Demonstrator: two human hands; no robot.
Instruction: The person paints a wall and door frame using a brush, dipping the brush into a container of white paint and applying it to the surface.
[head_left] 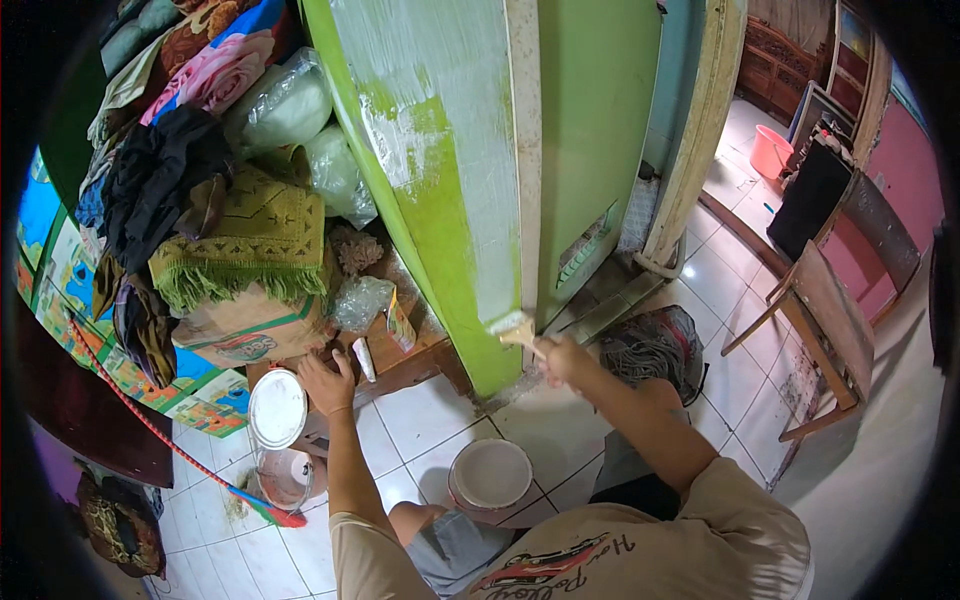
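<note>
In my right hand (563,362) is a paintbrush (518,332) with a pale wooden handle. Its whitish bristles are at the lower part of a green pillar (460,260), which is partly coated with white paint. My left hand (328,384) has its fingers apart and rests by the edge of a low wooden ledge (415,372), holding nothing. Beside it are a round white lid (278,408) and a small white tube (363,360). A tub of whitish paint (492,474) stands on the tiled floor in front of me.
A cardboard box (250,330) topped with a fringed green rug (245,235) sits left, beneath heaped clothes. A bucket (287,477) and a broom (265,508) are at lower left. At right stand a dark bag (655,350), a wooden chair (815,330) and a pink bucket (770,152).
</note>
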